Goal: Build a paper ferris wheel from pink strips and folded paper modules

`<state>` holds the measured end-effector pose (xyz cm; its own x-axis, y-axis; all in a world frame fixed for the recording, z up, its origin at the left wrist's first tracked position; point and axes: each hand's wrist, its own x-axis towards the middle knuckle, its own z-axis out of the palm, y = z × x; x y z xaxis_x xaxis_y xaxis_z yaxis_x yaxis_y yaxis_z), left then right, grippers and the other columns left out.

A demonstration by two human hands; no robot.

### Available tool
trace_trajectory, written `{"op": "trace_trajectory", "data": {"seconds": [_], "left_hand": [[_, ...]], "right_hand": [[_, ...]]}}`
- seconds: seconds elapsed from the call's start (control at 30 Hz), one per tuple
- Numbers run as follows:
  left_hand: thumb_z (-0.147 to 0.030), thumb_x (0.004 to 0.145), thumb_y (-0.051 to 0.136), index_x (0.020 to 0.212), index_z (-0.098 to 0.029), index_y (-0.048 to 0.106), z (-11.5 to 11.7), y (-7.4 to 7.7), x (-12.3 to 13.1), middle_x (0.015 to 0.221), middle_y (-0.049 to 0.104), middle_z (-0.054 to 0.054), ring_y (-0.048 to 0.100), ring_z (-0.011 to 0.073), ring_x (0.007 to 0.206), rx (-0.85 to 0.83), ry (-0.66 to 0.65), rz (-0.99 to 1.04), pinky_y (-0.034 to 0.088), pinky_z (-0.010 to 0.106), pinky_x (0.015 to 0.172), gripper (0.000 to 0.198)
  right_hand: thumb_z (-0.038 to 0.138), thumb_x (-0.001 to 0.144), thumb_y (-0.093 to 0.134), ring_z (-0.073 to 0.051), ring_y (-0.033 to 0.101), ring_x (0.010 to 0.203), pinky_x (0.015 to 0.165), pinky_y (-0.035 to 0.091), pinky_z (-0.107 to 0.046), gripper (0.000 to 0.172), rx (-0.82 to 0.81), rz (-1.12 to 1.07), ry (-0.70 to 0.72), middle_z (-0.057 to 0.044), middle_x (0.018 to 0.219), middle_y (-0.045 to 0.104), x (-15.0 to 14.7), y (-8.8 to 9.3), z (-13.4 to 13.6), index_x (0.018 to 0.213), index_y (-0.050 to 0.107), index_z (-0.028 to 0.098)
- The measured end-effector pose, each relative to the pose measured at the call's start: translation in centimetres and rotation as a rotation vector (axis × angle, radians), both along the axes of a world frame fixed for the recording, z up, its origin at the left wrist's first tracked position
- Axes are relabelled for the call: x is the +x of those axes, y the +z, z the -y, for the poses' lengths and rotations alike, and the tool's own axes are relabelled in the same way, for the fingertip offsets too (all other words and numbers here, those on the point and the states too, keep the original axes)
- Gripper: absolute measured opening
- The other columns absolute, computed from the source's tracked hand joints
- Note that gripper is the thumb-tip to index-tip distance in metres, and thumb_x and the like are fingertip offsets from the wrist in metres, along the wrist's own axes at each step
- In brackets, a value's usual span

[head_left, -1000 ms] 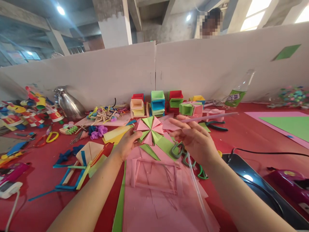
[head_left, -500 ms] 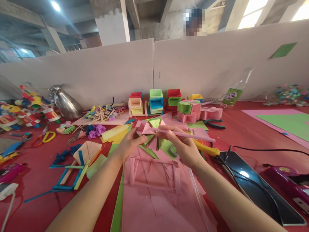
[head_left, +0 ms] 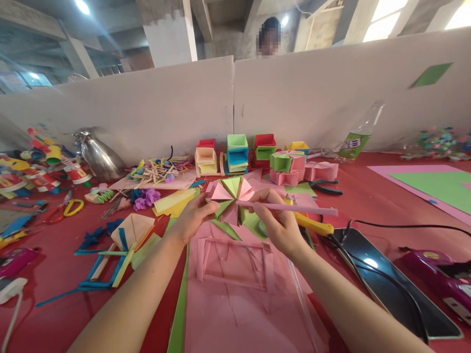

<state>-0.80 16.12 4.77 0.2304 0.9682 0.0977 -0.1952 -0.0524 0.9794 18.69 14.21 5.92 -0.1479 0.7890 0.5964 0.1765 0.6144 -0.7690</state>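
Observation:
My left hand [head_left: 192, 218] pinches the left edge of a pink and green folded paper pinwheel [head_left: 231, 192], held above the red table. My right hand [head_left: 276, 220] grips a thin pink paper stick [head_left: 294, 209] that points left, its tip touching the pinwheel's centre. Both hands hover over a pile of pink paper sheets [head_left: 243, 289] with a pink strip frame [head_left: 235, 260] on top.
Coloured paper boxes [head_left: 239, 152] line the white partition [head_left: 184, 108]. A yellow-handled tool [head_left: 312, 225], a dark tablet [head_left: 390, 279] with a black cable, a purple glue gun [head_left: 437, 274], yellow scissors [head_left: 69, 208], a steel jug [head_left: 97, 154] and a bottle [head_left: 356, 137] lie around. Someone stands behind the partition.
My right hand came down and left, bringing the pink stick from above the boxes to the pinwheel's centre. The pinwheel tilted and turned slightly in my left hand.

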Motion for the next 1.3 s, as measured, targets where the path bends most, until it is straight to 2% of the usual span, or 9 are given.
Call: {"op": "trace_trajectory", "data": {"seconds": [0.2, 0.4, 0.5, 0.6, 0.7, 0.8, 1.0, 1.3], "left_hand": [[-0.03, 0.069, 0.065, 0.106, -0.019, 0.06, -0.1, -0.1, 0.03, 0.104, 0.064, 0.006, 0.06, 0.0203, 0.091, 0.009, 0.026, -0.018, 0.047, 0.031, 0.076, 0.038], [-0.03, 0.069, 0.067, 0.107, -0.02, 0.06, -0.1, 0.05, 0.05, 0.101, 0.064, 0.006, 0.06, 0.0209, 0.091, 0.049, 0.027, -0.014, 0.047, 0.032, 0.079, 0.04], [-0.03, 0.069, 0.066, 0.107, -0.02, 0.06, -0.16, -0.05, 0.01, 0.103, 0.064, 0.006, 0.059, 0.0214, 0.093, 0.061, 0.023, -0.022, 0.047, 0.032, 0.08, 0.04], [-0.03, 0.07, 0.066, 0.109, -0.02, 0.06, -0.29, -0.27, -0.02, 0.101, 0.064, 0.005, 0.06, 0.0209, 0.093, 0.074, 0.045, -0.042, 0.046, 0.032, 0.082, 0.041], [-0.031, 0.068, 0.067, 0.109, -0.021, 0.06, -0.4, -0.41, -0.03, 0.095, 0.065, 0.004, 0.061, 0.0195, 0.087, 0.08, 0.084, -0.056, 0.046, 0.031, 0.079, 0.043], [-0.032, 0.069, 0.066, 0.108, -0.021, 0.06, -0.37, -0.37, -0.01, 0.097, 0.065, 0.004, 0.061, 0.0191, 0.087, 0.071, 0.074, -0.034, 0.047, 0.03, 0.076, 0.04], [-0.03, 0.069, 0.066, 0.109, -0.021, 0.06, -0.28, -0.21, 0.09, 0.103, 0.064, 0.005, 0.059, 0.0204, 0.092, 0.105, 0.048, -0.026, 0.046, 0.03, 0.08, 0.041], [-0.031, 0.068, 0.068, 0.112, -0.02, 0.058, -0.12, -0.24, 0.46, 0.11, 0.063, 0.005, 0.058, 0.0222, 0.1, 0.135, 0.057, 0.03, 0.044, 0.03, 0.084, 0.046]], "right_hand": [[0.03, 0.087, 0.044, -0.012, 0.052, 0.067, 0.06, 0.043, -0.025, 0.015, -0.025, 0.017, -0.034, -0.001, 0.073, 0.053, -0.13, -0.08, -0.16, 0.079, 0.05, 0.02], [0.036, 0.085, 0.051, -0.014, 0.062, 0.078, 0.076, 0.051, -0.032, 0.017, -0.163, -0.267, 0.104, 0.0, 0.078, 0.054, -0.49, -0.34, -0.56, 0.078, 0.052, 0.02], [0.037, 0.083, 0.053, -0.016, 0.062, 0.081, 0.078, 0.052, -0.034, 0.018, -0.217, -0.308, 0.117, 0.0, 0.079, 0.054, -0.57, -0.42, -0.62, 0.078, 0.052, 0.02], [0.037, 0.085, 0.05, -0.015, 0.062, 0.079, 0.076, 0.051, -0.033, 0.018, -0.181, -0.224, 0.074, -0.001, 0.078, 0.056, -0.5, -0.35, -0.5, 0.079, 0.051, 0.02], [0.035, 0.087, 0.047, -0.014, 0.058, 0.072, 0.067, 0.049, -0.029, 0.018, -0.077, -0.061, -0.007, -0.001, 0.076, 0.057, -0.45, -0.13, -0.2, 0.079, 0.051, 0.019], [0.033, 0.087, 0.045, -0.013, 0.055, 0.069, 0.061, 0.047, -0.025, 0.018, -0.029, 0.003, -0.051, -0.002, 0.075, 0.056, -0.51, 0.04, 0.05, 0.077, 0.05, 0.02], [0.032, 0.088, 0.045, -0.012, 0.056, 0.07, 0.061, 0.045, -0.025, 0.015, 0.001, 0.025, -0.074, -0.002, 0.077, 0.059, -0.61, -0.37, -0.17, 0.083, 0.052, 0.019], [0.031, 0.088, 0.045, -0.015, 0.058, 0.077, 0.066, 0.045, -0.028, 0.017, 0.13, 0.211, -0.153, -0.005, 0.086, 0.063, -0.3, -0.89, -0.53, 0.093, 0.057, 0.019]]}}
